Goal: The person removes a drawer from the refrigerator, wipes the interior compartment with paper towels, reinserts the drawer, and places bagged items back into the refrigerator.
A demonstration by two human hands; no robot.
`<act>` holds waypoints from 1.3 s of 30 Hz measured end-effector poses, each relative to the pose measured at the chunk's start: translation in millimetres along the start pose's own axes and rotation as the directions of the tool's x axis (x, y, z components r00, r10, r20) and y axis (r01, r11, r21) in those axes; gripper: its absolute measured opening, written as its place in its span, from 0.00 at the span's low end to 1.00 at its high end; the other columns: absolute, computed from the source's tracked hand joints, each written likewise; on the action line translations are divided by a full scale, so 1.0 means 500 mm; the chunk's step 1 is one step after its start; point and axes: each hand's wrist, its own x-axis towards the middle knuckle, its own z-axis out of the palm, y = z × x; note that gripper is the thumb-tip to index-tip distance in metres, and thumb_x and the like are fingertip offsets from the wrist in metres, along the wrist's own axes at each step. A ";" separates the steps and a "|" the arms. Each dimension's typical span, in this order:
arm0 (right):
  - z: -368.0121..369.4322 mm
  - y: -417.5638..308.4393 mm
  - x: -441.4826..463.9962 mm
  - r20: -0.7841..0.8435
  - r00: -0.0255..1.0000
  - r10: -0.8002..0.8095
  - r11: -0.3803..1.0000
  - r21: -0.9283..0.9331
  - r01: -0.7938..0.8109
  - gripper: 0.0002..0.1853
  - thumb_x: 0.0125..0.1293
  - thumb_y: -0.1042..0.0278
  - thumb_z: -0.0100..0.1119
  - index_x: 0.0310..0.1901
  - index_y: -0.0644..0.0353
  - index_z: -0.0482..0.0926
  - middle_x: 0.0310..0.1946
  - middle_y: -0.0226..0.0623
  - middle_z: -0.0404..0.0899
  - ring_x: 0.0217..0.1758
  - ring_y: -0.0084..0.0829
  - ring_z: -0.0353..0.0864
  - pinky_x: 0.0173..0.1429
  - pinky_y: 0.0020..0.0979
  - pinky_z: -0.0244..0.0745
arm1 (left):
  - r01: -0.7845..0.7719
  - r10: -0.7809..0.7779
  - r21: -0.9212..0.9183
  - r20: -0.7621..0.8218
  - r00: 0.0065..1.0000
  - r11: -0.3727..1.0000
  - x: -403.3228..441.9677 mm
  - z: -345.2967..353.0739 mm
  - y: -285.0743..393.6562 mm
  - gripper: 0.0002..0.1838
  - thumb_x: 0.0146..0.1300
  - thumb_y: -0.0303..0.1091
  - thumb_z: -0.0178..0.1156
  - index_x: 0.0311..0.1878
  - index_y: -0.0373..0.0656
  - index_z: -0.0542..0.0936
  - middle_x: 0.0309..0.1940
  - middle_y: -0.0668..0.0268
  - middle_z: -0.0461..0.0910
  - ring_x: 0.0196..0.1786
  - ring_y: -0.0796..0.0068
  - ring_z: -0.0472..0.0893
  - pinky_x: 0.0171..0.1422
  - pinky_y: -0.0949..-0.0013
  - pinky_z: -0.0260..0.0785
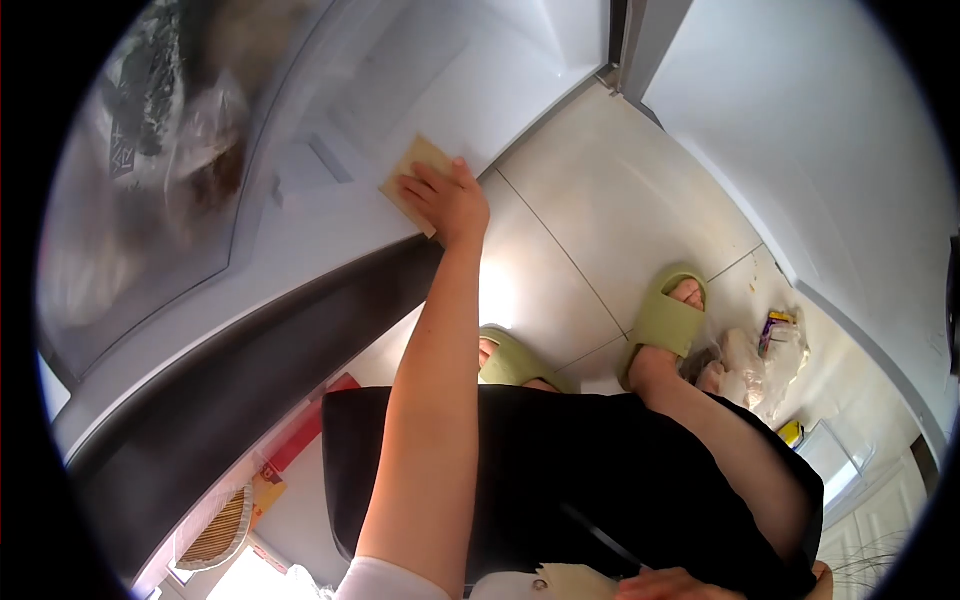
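Observation:
My left hand (450, 203) reaches forward, its fingers bent over a beige cloth (411, 205) and pressing it against the pale inner surface of an open fridge compartment (470, 90). The cloth lies near the compartment's front edge, partly covered by my fingers. At the bottom edge of the view, my right hand (668, 586) is only partly visible, with its fingers curled. A thin, blurred grey strip (603, 533) runs up from it across the black clothing on my lap; I cannot make out what it is.
A clear drawer (235, 240) with bagged items is at upper left, an open white door (800, 130) at right. My feet in green slippers (668, 318) stand on the tiled floor (570, 190). Plastic bags (745, 370), a clear bin (835, 465) and a wicker basket (215, 530) lie around.

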 end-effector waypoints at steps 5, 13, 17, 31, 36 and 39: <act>-0.088 0.084 0.141 -0.077 0.996 -0.038 0.956 -0.294 0.014 0.20 0.69 0.58 0.47 0.52 0.66 0.75 0.48 0.50 0.78 0.56 0.44 0.75 0.62 0.41 0.64 | -0.002 0.001 -0.025 -0.032 0.999 1.000 0.068 0.004 -0.020 0.50 0.66 0.69 0.34 0.73 0.29 0.44 0.72 0.33 0.35 0.76 0.38 0.37 0.78 0.49 0.32; -0.333 0.340 0.452 -0.188 0.980 -0.058 0.424 -0.893 -0.147 0.17 0.66 0.62 0.49 0.48 0.66 0.76 0.45 0.52 0.79 0.52 0.47 0.76 0.58 0.41 0.67 | 0.127 -0.128 -0.027 -0.028 0.991 0.992 0.147 -0.015 0.020 0.55 0.62 0.75 0.32 0.73 0.29 0.44 0.73 0.35 0.34 0.76 0.39 0.38 0.78 0.49 0.32; -0.429 0.448 0.508 -0.229 0.973 -0.027 0.161 -0.962 -0.222 0.15 0.64 0.64 0.50 0.45 0.65 0.77 0.44 0.53 0.79 0.50 0.49 0.77 0.56 0.41 0.69 | 0.073 -0.064 0.066 -0.122 0.990 0.995 0.256 -0.007 -0.007 0.55 0.63 0.74 0.33 0.72 0.26 0.49 0.72 0.34 0.41 0.76 0.40 0.43 0.78 0.50 0.34; -0.561 0.585 0.507 -0.322 0.940 0.117 -0.088 -0.946 -0.313 0.10 0.58 0.69 0.53 0.37 0.64 0.80 0.37 0.55 0.80 0.44 0.52 0.79 0.50 0.41 0.74 | -0.092 0.092 0.042 -0.010 0.996 0.995 0.436 -0.095 0.029 0.58 0.53 0.78 0.43 0.58 0.18 0.66 0.57 0.40 0.69 0.57 0.49 0.73 0.62 0.57 0.67; -0.608 0.645 0.507 -0.389 0.903 0.181 -0.075 -0.921 -0.382 0.10 0.58 0.68 0.54 0.34 0.64 0.82 0.36 0.55 0.81 0.43 0.51 0.81 0.46 0.42 0.75 | 0.117 -0.081 0.263 -0.142 0.987 0.958 0.504 -0.011 -0.011 0.57 0.53 0.79 0.42 0.56 0.22 0.71 0.56 0.42 0.71 0.59 0.51 0.72 0.64 0.58 0.64; -0.610 0.640 0.498 -0.252 0.943 0.216 -0.121 -0.966 -0.230 0.10 0.57 0.67 0.55 0.32 0.64 0.83 0.35 0.55 0.81 0.42 0.50 0.81 0.45 0.44 0.75 | 0.198 -0.169 0.218 -0.143 0.975 0.956 0.514 0.002 -0.014 0.60 0.52 0.81 0.38 0.60 0.23 0.67 0.61 0.41 0.66 0.65 0.50 0.67 0.69 0.58 0.58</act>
